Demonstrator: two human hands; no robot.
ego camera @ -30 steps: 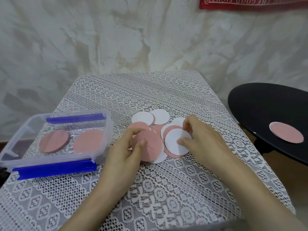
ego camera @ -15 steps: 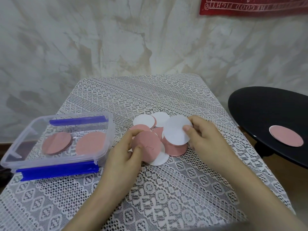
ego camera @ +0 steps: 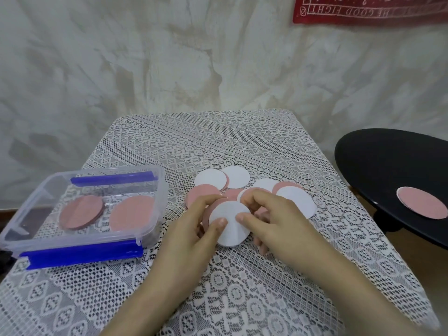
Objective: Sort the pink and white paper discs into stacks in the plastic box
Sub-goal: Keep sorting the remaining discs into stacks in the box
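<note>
Lace table [ego camera: 218,141], two hands [ego camera: 194,231] [ego camera: 283,221] gripping one white disc [ego camera: 229,224]

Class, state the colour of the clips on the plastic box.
Blue. The clips show best in the head view.

Matt paper discs [ego camera: 229,223], clear glossy plastic box [ego camera: 155,187] with blue clips, white openwork lace tablecloth [ego camera: 242,287], smooth matt black round table [ego camera: 388,161], mottled rough wall [ego camera: 145,69], red cloth banner [ego camera: 363,10]

One plastic box [ego camera: 158,209] is holding two pink stacks [ego camera: 81,215]; at least five white discs [ego camera: 210,181] are showing; one pink disc [ego camera: 421,206] is lying apart
</note>
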